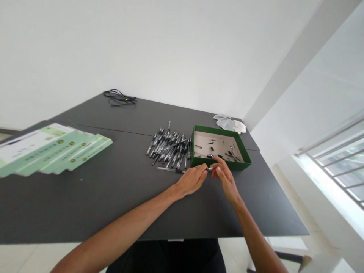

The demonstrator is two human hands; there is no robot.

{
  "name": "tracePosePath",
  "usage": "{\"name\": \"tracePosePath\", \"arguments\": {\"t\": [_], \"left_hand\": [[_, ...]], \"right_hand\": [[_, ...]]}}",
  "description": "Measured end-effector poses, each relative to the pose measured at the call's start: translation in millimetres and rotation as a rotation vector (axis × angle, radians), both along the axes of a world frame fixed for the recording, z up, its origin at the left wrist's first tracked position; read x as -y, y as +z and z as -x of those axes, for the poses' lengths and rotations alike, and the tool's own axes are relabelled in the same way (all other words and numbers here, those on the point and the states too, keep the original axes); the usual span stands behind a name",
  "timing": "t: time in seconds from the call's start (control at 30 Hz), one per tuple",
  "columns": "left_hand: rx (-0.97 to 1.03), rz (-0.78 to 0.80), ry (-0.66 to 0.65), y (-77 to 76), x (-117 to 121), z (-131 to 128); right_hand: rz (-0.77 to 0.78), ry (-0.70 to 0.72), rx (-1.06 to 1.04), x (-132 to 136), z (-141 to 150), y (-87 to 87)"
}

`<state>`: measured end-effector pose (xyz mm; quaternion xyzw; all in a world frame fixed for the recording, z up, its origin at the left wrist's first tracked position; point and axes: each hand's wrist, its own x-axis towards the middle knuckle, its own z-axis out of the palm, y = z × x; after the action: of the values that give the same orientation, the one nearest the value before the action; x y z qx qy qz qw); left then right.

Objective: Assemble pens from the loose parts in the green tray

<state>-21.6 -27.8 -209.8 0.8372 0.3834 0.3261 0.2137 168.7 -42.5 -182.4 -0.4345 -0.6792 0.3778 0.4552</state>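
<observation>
- Pen (210,168), or a part of one (too small to tell which): it lies between the two hands, just off the near side of the green box, its pale end towards the right.
- Left hand (193,179): closed, with the fingertips gripping the dark end of the pen.
- Right hand (225,177): partly open, fingers loosely bent at the pale end; whether they pinch it, I cannot tell.
- Green box (240,166): lidless, with a pale inside, just beyond the hands. Small dark pen parts (232,155) lie scattered in it, thickest near the right front corner.
- Pile of pens (170,148): many clear-barrelled pens with dark ends, heaped just left of the box.
- Single pen (170,169): lying crosswise at the near edge of the pile, close to the left hand.
- How far along: the handling looks under way, with one piece at the fingers and loose parts in the box. The pile looks mostly like whole pens (whether these are dealt with or waiting, the view does not settle), so the amount left is unclear.
- Farther out on the dark table (127,185): green-and-white booklets (61,151) fanned at the left, a coiled black cable (119,99) at the back, and crumpled white plastic (227,123) behind the box.
</observation>
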Motion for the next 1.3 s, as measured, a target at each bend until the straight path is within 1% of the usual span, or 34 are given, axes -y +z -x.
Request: {"name": "tracePosePath", "arguments": {"t": [0.07, 0.13, 0.2, 0.3, 0.37, 0.43, 0.5, 0.6, 0.67, 0.73, 0.83, 1.0, 1.13, 1.2, 1.3], "left_hand": [[0.072, 0.030, -0.021, -0.6, 2, 1], [0.144, 0.042, -0.033, -2.2, 4, 1], [0.196, 0.047, -0.030, -4.4, 5, 0], [0.216, 0.070, -0.018, -7.8, 7, -2], [0.219, 0.093, 0.002, -9.3, 7, -3], [0.230, 0.109, 0.027, -10.1, 7, -3], [0.250, 0.113, 0.034, -10.5, 6, -2], [0.272, 0.110, 0.027, -11.2, 5, -1], [0.266, 0.115, 0.022, -12.0, 4, -1], [0.249, 0.113, 0.022, -12.8, 5, -2], [0.211, 0.086, 0.011, -13.1, 7, -3], [0.210, 0.056, -0.075, -10.3, 10, -3], [0.158, 0.032, -0.051, -8.7, 9, -5], [0.129, 0.009, -0.046, -8.9, 8, -5], [0.122, -0.048, -0.045, -10.6, 7, -6]], "right_hand": [[0.056, 0.053, -0.076, 5, 6, -7.9], [0.053, 0.079, -0.097, 10, 10, -13.7], [0.037, 0.075, -0.155, 13, 14, -18.1], [0.041, 0.056, -0.320, 16, 19, -22.6], [0.065, 0.068, -0.444, 17, 23, -23.7], [0.086, 0.095, -0.523, 18, 26, -22.9], [0.090, 0.126, -0.508, 20, 28, -21.4], [0.050, 0.143, -0.433, 23, 29, -21.3], [0.029, 0.131, -0.453, 24, 29, -23.2], [0.040, 0.114, -0.516, 25, 30, -25.0], [0.067, 0.045, -0.539, 25, 30, -23.8], [-0.031, -0.094, -0.312, 19, 29, -19.9], [-0.027, -0.216, -0.371, 19, 33, -24.8], [-0.013, -0.228, -0.400, 20, 34, -26.4], [-0.005, -0.174, -0.354, 21, 32, -25.7]]}}
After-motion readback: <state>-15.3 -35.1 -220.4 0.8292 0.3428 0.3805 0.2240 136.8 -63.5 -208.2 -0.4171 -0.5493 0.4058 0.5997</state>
